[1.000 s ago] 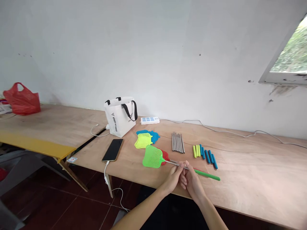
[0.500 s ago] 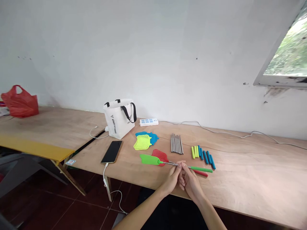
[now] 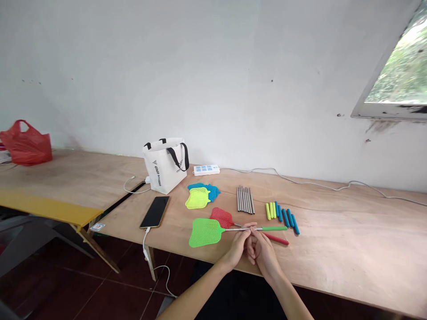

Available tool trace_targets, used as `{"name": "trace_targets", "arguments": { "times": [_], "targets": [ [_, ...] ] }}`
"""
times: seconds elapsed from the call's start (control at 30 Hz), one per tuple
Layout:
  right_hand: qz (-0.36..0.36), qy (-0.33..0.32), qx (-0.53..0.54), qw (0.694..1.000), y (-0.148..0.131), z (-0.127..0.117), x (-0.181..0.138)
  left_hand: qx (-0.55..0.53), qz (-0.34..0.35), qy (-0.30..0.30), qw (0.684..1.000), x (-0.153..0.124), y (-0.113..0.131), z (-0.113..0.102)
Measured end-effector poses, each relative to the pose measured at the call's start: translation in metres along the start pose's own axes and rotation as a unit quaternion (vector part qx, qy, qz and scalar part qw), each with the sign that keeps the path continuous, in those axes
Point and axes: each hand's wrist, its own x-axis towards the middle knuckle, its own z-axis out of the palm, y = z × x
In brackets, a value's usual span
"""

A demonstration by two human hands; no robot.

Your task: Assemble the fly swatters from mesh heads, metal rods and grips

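Observation:
A green fly swatter (image 3: 205, 232) with a metal rod is held level above the table's front edge. My left hand (image 3: 239, 244) pinches its rod from the left, and my right hand (image 3: 262, 251) grips it close by, near the green handle. Its mesh head faces me broadside. Just behind it a red fly swatter (image 3: 222, 217) lies on the table, partly covered by my hands. Farther back are yellow and blue swatter heads (image 3: 198, 198), a row of metal tubes (image 3: 246, 200), and several yellow and blue handles (image 3: 286, 218).
On the left, a phone (image 3: 155, 212) lies plugged into a white cable. Behind it stands a white tote bag (image 3: 166, 166), beside a power strip (image 3: 206, 170) against the wall. A red plastic bag (image 3: 26, 143) sits on the far-left table.
The green swatter has turned about its rod, so its head went from nearly edge-on to broadside. Its handle end has risen and shifted a little left.

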Motion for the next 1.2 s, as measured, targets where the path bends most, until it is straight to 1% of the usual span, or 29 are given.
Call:
{"name": "trace_targets", "arguments": {
  "times": [0.1,0.2,0.27,0.3,0.33,0.37,0.4,0.47,0.5,0.57,0.63,0.7,0.83,0.9,1.03,1.1,1.2],
  "targets": [
    [0.032,0.011,-0.021,0.999,-0.001,0.002,-0.001,-0.016,0.007,0.002,1.000,0.000,0.000,0.000],
    [0.066,0.020,-0.086,0.994,-0.004,0.000,-0.003,-0.048,0.010,-0.002,0.999,0.000,0.003,0.000],
    [0.084,-0.008,-0.168,0.982,-0.006,-0.004,-0.004,-0.074,0.006,-0.012,0.997,-0.001,0.008,0.000],
    [0.083,-0.033,-0.216,0.972,-0.006,-0.007,-0.005,-0.086,0.001,-0.016,0.996,-0.001,0.010,0.000],
    [0.066,-0.058,-0.268,0.959,-0.006,-0.010,-0.005,-0.096,-0.005,-0.017,0.995,-0.001,0.013,0.000],
    [0.030,-0.073,-0.321,0.944,-0.005,-0.013,-0.005,-0.104,-0.011,-0.017,0.994,-0.001,0.015,0.000],
    [-0.021,-0.074,-0.376,0.924,-0.005,-0.015,-0.005,-0.109,-0.016,-0.014,0.994,-0.001,0.016,0.000],
    [-0.125,-0.042,-0.482,0.866,-0.001,-0.019,-0.005,-0.115,-0.016,-0.006,0.993,0.000,0.016,0.000],
    [-0.160,-0.024,-0.531,0.832,0.001,-0.021,-0.004,-0.116,-0.010,-0.002,0.993,0.001,0.015,0.001],
    [-0.188,-0.005,-0.612,0.768,0.005,-0.024,-0.003,-0.117,0.006,0.011,0.993,0.003,0.013,0.001],
    [-0.198,-0.001,-0.663,0.722,0.009,-0.026,-0.001,-0.118,0.022,0.023,0.992,0.004,0.011,0.002],
    [-0.211,0.006,-0.689,0.693,0.011,-0.028,0.000,-0.121,0.031,0.027,0.992,0.005,0.010,0.002],
    [-0.235,0.024,-0.715,0.658,0.012,-0.032,0.002,-0.125,0.031,0.028,0.991,0.004,0.012,0.003],
    [-0.239,0.033,-0.723,0.647,0.012,-0.035,0.003,-0.123,0.024,0.038,0.991,0.003,0.012,0.003],
    [-0.263,0.063,-0.724,0.635,0.006,-0.042,0.005,-0.131,0.001,0.048,0.990,0.002,0.010,0.001],
    [-0.283,0.086,-0.724,0.623,0.001,-0.045,0.006,-0.132,-0.008,0.042,0.990,0.002,0.010,0.001],
    [-0.308,0.092,-0.733,0.600,-0.008,-0.047,0.005,-0.125,-0.015,0.040,0.991,0.001,0.011,0.001]
  ]
}}
